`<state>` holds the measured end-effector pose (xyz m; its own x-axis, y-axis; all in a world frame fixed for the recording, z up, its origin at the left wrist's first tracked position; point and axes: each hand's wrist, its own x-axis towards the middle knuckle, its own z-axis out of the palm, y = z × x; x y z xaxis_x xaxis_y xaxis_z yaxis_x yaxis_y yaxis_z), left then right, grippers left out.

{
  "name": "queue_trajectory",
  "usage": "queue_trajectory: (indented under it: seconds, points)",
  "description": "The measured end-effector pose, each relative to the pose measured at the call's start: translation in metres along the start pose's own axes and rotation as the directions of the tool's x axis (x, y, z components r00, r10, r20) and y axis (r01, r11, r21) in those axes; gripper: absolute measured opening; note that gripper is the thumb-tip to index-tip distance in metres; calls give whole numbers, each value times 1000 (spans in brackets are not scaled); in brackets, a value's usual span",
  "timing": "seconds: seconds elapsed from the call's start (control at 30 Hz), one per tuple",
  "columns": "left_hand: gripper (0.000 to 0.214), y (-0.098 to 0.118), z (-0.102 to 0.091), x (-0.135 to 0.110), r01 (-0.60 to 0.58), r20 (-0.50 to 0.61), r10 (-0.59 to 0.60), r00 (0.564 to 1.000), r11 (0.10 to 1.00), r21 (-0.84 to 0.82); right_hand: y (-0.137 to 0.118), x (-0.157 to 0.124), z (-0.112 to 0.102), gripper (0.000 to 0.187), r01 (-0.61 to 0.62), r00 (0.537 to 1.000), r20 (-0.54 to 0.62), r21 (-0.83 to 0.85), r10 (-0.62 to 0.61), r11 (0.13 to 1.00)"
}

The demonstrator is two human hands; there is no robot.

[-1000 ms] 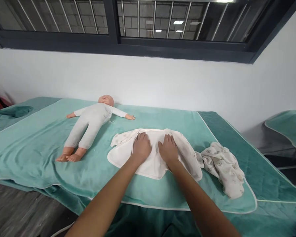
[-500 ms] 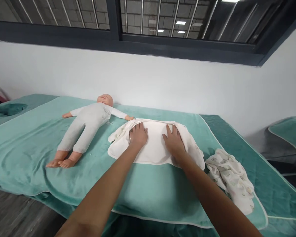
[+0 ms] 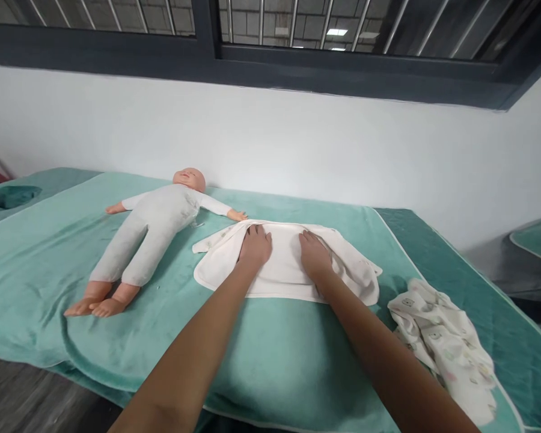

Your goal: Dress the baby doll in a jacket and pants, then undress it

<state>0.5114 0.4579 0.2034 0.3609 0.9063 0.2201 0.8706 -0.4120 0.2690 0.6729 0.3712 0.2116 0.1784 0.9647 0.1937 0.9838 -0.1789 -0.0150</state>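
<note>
A white baby top (image 3: 282, 270) lies spread open on the green bedding, its plain inner side up. Small printed figures show on its folded outer parts. My left hand (image 3: 256, 245) rests palm down on the upper left of the top, fingers stretched forward with the tips at the far fold. On the right side of the top lies my right hand (image 3: 314, 255), also palm down, its fingers extended and close together near the turned-back front panel. Beyond the left sleeve is a baby doll (image 3: 162, 216) in white, lying on its back, with one hand near the top's edge.
A crumpled printed baby garment (image 3: 446, 343) lies at the right, beside my right forearm. Green bedding (image 3: 270, 361) covers the bed. Behind it stand a white wall (image 3: 297, 144) and a dark-framed window (image 3: 342, 69) with metal bars.
The right side of the top now lies flatter and reaches farther out. My right hand's fingers have come closer together. The view has shifted slightly.
</note>
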Motion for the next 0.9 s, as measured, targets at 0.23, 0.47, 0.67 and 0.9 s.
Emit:
queue_trajectory:
  seconds: [0.23, 0.47, 0.67, 0.9]
  points:
    - [57, -6, 5, 1, -46, 20, 46, 999, 999, 14, -5, 6, 7, 65, -90, 996, 29, 35, 89, 995]
    - [60, -3, -8, -42, -141, 23, 140, 990, 989, 35, -14, -29, -1, 63, 56, 998, 20, 61, -57, 997]
    - [39, -21, -33, -123, -411, -35, 411, 911, 902, -130, -8, -111, -18, 44, 245, 961, -190, 242, -201, 939]
    - [18, -39, -48, -151, -467, -151, 442, 884, 828, -309, 9, -152, -34, 35, 127, 966, -238, 109, -99, 986]
